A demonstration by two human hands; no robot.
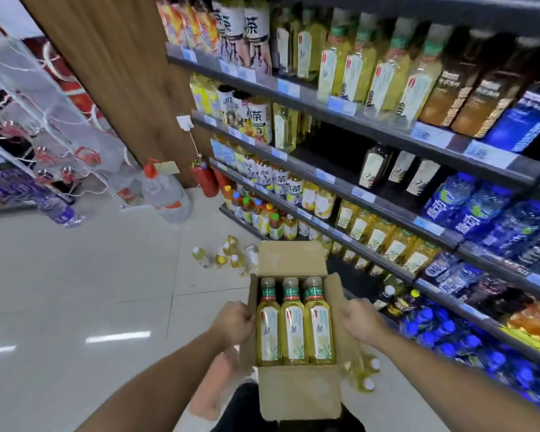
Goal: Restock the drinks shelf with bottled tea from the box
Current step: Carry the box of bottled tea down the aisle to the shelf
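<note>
Head view. The box (298, 391) sits open directly before the person, above the floor (75, 291) and just beside the drinks shelf (349, 190). Whether its underside rests on the person's leg cannot be told. Three bottles of tea (293, 325) lie side by side inside, caps pointing away.

The left hand (233, 322) grips the left flap, fingers curled over its edge. The right hand (360, 319) grips the right flap likewise. Both forearms reach forward with the box between them.

Assessment: the box is being brought to the shelf, and no bottle is out yet. The next move calls for steadying the box with one hand. The other hand would then be free to lift a bottle and stand it among the matching yellow bottles (384, 238). Loose bottles (228, 255) lie on the floor near the shelf foot.
</note>
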